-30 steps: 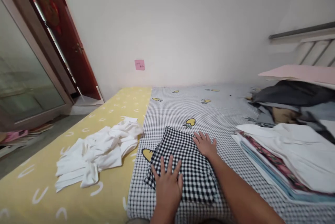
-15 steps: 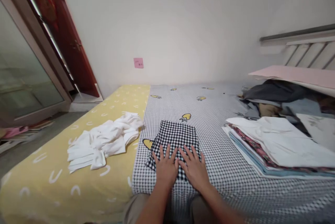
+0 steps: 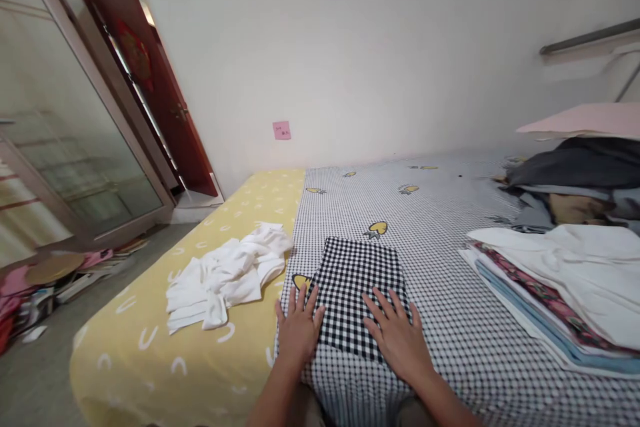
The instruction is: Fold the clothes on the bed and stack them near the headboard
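A black-and-white checked cloth (image 3: 357, 280), folded into a flat piece, lies on the checked bedsheet (image 3: 455, 307) in front of me. My left hand (image 3: 299, 328) rests at its lower left edge, fingers spread. On its lower right part lies my right hand (image 3: 399, 334), palm down with the fingers apart. Neither hand grips anything. To the left, a crumpled white garment (image 3: 227, 275) sits on the yellow sheet (image 3: 145, 347).
At the right is a stack of folded clothes (image 3: 565, 287) with a white one on top. Behind it, dark clothes (image 3: 570, 164) lie under a pink board (image 3: 585, 120). A pink note (image 3: 281, 130) is on the wall. A red door (image 3: 160, 87) stands at the left.
My hands have moved apart, the left one out to the cloth's left edge. The view has turned left, so the bed and clothes appear farther right.
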A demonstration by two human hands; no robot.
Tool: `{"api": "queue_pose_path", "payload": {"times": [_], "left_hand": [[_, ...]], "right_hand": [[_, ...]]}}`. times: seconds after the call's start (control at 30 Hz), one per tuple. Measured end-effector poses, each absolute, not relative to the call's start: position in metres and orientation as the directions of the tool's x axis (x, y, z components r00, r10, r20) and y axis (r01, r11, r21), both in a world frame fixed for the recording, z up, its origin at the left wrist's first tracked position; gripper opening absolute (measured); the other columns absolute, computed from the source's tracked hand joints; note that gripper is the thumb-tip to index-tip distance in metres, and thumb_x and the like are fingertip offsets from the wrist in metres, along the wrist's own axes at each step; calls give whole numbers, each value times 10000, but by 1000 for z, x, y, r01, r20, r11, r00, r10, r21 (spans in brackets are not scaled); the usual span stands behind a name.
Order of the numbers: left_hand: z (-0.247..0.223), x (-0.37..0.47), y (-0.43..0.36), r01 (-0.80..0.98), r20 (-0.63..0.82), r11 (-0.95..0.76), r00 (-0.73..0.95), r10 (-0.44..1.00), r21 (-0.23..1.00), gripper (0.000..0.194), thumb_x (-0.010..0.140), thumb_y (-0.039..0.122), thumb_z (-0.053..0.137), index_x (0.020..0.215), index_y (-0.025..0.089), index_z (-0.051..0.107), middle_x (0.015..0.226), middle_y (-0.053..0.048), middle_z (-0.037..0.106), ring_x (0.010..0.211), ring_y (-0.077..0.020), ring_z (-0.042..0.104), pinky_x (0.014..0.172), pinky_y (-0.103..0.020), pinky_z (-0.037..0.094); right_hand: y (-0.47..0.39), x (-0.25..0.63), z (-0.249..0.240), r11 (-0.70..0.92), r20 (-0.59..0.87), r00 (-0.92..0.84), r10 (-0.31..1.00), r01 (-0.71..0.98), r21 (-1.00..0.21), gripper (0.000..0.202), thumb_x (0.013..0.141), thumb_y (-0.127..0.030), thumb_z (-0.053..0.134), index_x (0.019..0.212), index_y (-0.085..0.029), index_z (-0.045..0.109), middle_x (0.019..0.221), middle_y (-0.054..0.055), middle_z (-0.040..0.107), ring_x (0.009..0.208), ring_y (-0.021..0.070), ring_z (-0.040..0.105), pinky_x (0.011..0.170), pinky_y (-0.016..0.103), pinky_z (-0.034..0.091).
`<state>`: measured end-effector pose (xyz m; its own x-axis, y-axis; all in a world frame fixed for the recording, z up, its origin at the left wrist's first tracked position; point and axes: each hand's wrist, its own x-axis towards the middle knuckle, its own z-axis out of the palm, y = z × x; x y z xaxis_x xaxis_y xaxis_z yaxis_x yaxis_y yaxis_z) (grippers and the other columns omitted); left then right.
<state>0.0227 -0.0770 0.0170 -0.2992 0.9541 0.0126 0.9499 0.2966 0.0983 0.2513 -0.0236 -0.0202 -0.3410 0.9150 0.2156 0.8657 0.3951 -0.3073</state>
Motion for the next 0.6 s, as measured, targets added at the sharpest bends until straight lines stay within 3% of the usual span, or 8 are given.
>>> {"api": "queue_pose_path", "payload": {"times": [0.1,0.17,0.23,0.3,0.37,0.43,0.5,0.6], "left_hand": [[26,22,-71,932,-26,356,-355,935,68,524,1014,432,331,1534,371,313,1655,-41,222,1536,-341,180,1163,-749,170],[34,28,-65,930,113,369,-367,923,7,521,1005,292,337,1525,295,367,1656,-101,190,1536,-353,169,1160,-757,160],[42,38,-57,961,345,270,-234,909,-62,563,987,175,293,1544,250,329,1664,-105,145,1548,-316,125,1200,-714,116],[46,51,-43,991,457,44,17,889,-122,590,1000,177,253,1577,289,198,1674,-51,116,1555,-256,99,1238,-649,119],[43,61,-24,979,398,-164,198,896,-117,569,1031,289,253,1578,345,107,1672,-5,137,1552,-222,137,1244,-614,182],[35,66,1,976,261,-216,216,941,-28,550,1034,436,248,1569,366,137,1656,11,207,1536,-220,212,1229,-624,227],[25,66,28,991,143,-117,108,984,59,568,1019,532,215,1560,356,200,1646,13,232,1532,-244,228,1217,-666,205],[17,62,68,992,74,43,-52,996,115,575,1015,548,177,1556,360,222,1659,45,164,1552,-282,129,1201,-724,122]], "right_hand": [[-22,250,-21,403,237,-337,911,850,-341,548,971,-620,375,1472,-418,464,1593,-15,394,1508,368,252,1184,717,111],[-22,249,-22,404,248,-332,910,844,-354,549,968,-633,366,1466,-427,469,1589,-21,394,1503,374,263,1176,733,123],[-22,248,-24,406,261,-328,908,843,-354,540,968,-631,367,1463,-439,467,1587,-27,389,1498,378,273,1170,744,135],[-21,248,-28,411,277,-328,903,846,-340,520,970,-610,383,1459,-451,463,1583,-34,387,1489,381,292,1165,752,147],[-19,249,-32,422,283,-339,897,846,-326,512,970,-592,398,1463,-463,446,1577,-38,388,1478,388,314,1149,769,176],[-15,251,-37,437,275,-359,892,842,-318,516,967,-598,400,1470,-484,412,1568,-42,393,1460,404,343,1112,799,226],[-11,252,-43,464,274,-390,879,832,-304,522,965,-615,391,1476,-515,367,1556,-49,405,1429,419,391,1056,822,297],[-10,252,-52,463,326,-379,866,854,-238,518,953,-633,408,1462,-547,365,1523,-51,455,1376,426,466,1002,816,369]]}}
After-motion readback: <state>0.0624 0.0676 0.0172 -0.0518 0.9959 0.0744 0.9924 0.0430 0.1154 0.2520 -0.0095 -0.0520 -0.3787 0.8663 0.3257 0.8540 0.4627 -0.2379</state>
